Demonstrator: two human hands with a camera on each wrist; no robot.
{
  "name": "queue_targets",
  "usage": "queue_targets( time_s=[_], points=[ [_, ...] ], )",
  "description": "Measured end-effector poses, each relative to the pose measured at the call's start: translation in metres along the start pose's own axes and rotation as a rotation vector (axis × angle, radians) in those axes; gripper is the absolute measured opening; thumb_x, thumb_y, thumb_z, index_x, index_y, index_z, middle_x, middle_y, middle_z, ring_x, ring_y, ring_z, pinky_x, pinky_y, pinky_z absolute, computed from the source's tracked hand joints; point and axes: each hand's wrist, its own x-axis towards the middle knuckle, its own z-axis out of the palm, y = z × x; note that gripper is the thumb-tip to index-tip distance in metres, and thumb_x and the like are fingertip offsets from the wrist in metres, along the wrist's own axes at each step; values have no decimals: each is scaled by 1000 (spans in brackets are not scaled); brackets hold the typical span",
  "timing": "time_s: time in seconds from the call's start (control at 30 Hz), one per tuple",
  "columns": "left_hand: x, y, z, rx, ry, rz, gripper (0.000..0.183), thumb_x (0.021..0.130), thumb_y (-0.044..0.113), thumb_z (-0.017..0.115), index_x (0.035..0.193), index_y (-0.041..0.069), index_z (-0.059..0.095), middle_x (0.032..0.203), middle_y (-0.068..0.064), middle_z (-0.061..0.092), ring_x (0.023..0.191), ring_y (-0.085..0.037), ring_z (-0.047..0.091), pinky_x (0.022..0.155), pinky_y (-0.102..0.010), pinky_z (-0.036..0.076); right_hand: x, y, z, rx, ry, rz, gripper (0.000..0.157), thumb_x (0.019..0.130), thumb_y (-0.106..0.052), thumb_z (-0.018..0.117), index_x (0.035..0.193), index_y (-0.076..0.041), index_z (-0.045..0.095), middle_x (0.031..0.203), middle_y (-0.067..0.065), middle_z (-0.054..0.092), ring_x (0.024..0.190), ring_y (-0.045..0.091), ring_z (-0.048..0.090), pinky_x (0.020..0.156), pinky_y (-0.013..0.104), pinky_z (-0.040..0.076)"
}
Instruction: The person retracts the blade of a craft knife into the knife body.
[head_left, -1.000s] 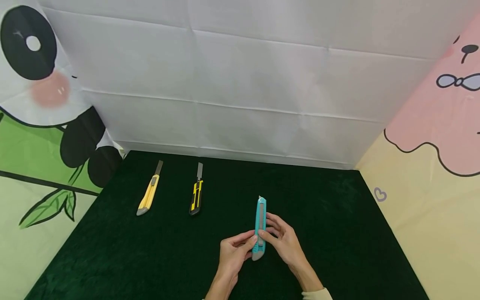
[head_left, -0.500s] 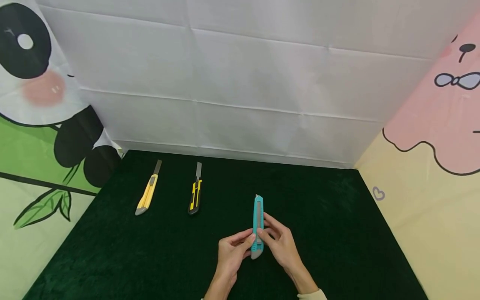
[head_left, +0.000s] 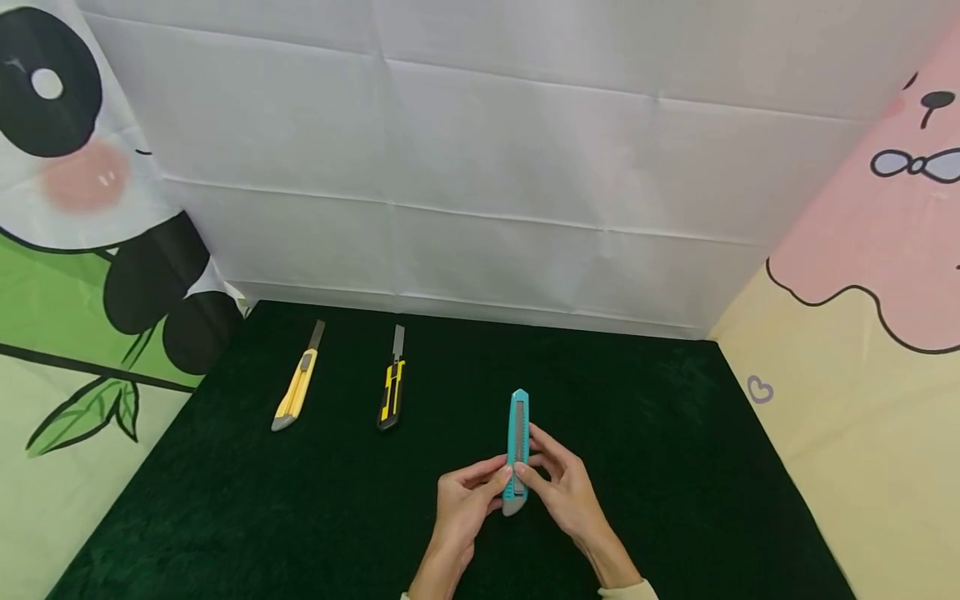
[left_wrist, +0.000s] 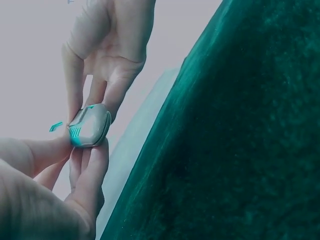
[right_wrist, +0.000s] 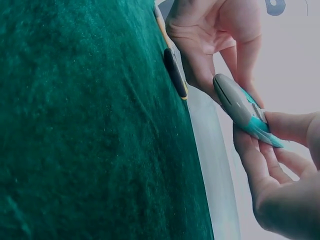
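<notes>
A turquoise box cutter with a grey butt end stands nearly upright between both hands, above the dark green cloth. My left hand pinches its lower left side between thumb and fingers. From the right, my right hand grips it too, with the thumb at the slider slot and the fingers along the side and behind. No blade shows past its top. Both wrist views look at the grey butt of the box cutter, with fingers of each hand on opposite sides.
A pale yellow box cutter and a black-and-yellow one lie to the left on the green cloth, blades out and pointing away. A white sheet hangs behind, with cartoon-printed cloth on either side.
The small blade tip that showed at the top of the turquoise box cutter is no longer visible. Both hands keep their hold, and the view has shifted slightly.
</notes>
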Motion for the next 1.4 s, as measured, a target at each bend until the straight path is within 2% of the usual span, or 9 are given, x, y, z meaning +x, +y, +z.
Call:
queue_targets(
  time_s=[0.17, 0.43, 0.67, 0.87, 1.03, 1.23, 1.4],
  points=[
    [0, 1, 0, 3, -2, 1, 32, 97, 19, 71, 127, 6, 71, 108, -4, 74, 96, -18, 71, 84, -35, 60, 0, 1, -1, -1, -9, 11, 64, 97, -7, 68, 156, -13, 42, 138, 12, 56, 117, 30, 60, 106, 34, 47],
    [1, 1, -1, 12, -1, 6, 33, 97, 18, 72, 127, 5, 70, 111, -5, 73, 97, -18, 70, 84, -36, 59, -1, 0, -2, 22, -59, 19, 67, 98, -8, 66, 159, -11, 36, 144, 18, 50, 122, 35, 56, 96, 31, 54],
    [0, 2, -1, 14, 1, 11, 34, 96, 19, 72, 128, 6, 70, 111, -6, 73, 97, -18, 70, 84, -37, 60, 0, 0, -3, 15, -71, 16, 67, 99, -8, 66, 159, -11, 36, 146, 17, 48, 124, 34, 56, 99, 31, 53],
    [-2, 4, -1, 25, -18, 8, 35, 96, 23, 73, 128, 9, 70, 113, -8, 72, 100, -21, 69, 86, -37, 59, -1, -1, -5, -12, -67, 49, 66, 99, -12, 66, 158, -16, 38, 146, 15, 50, 124, 31, 57, 105, 42, 49],
    [-2, 3, -1, 33, -53, 21, 38, 96, 26, 72, 129, 8, 68, 113, -8, 71, 101, -20, 68, 86, -37, 59, -2, -2, -7, -26, -44, 78, 64, 100, -18, 66, 158, -15, 38, 146, 15, 52, 125, 31, 59, 106, 48, 49],
    [0, 3, 1, 37, -77, 56, 38, 98, 22, 70, 131, 4, 65, 116, -9, 70, 99, -19, 69, 85, -38, 60, -2, -2, -11, -38, -30, 81, 55, 105, -22, 59, 156, -14, 41, 141, 14, 58, 122, 30, 61, 100, 42, 54],
    [0, 3, 2, 70, -79, 59, 37, 98, 21, 69, 131, 3, 65, 117, -10, 69, 98, -18, 69, 84, -38, 60, -2, -2, -14, -43, -30, 78, 54, 105, -20, 58, 156, -12, 41, 137, 16, 59, 119, 30, 63, 95, 38, 56]
  ],
)
